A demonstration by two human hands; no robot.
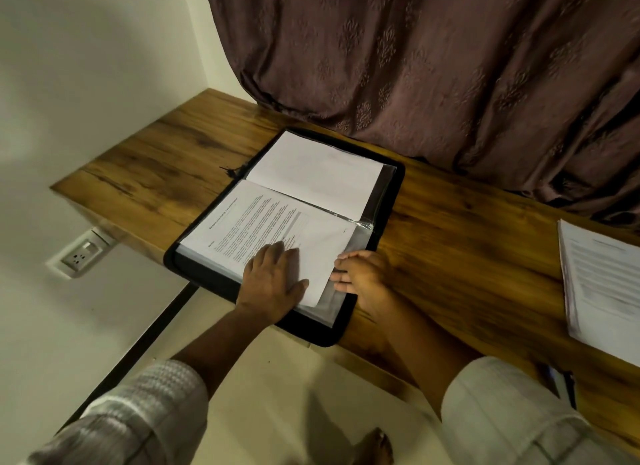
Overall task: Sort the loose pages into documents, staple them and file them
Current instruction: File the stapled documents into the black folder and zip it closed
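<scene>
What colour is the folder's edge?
Black, seen from the head view: the folder has a black edge all round.

A black folder (388,190) lies open on the wooden desk (460,242), its near corner jutting past the desk's front edge. In the folder's near half sits a printed page (263,229); in its far half, a blank sheet (311,173). The left hand (273,284) presses flat on the page's near end, fingers spread. The right hand (363,274) rests just right of the folder, fingertips touching the page's edge over a clear sleeve (329,305). Well to the folder's right lies a stack of pages (602,291), partly cut off by the frame. Behind the folder hangs a brown curtain (433,66); left of it, below the desk, is a wall socket (81,253).
</scene>
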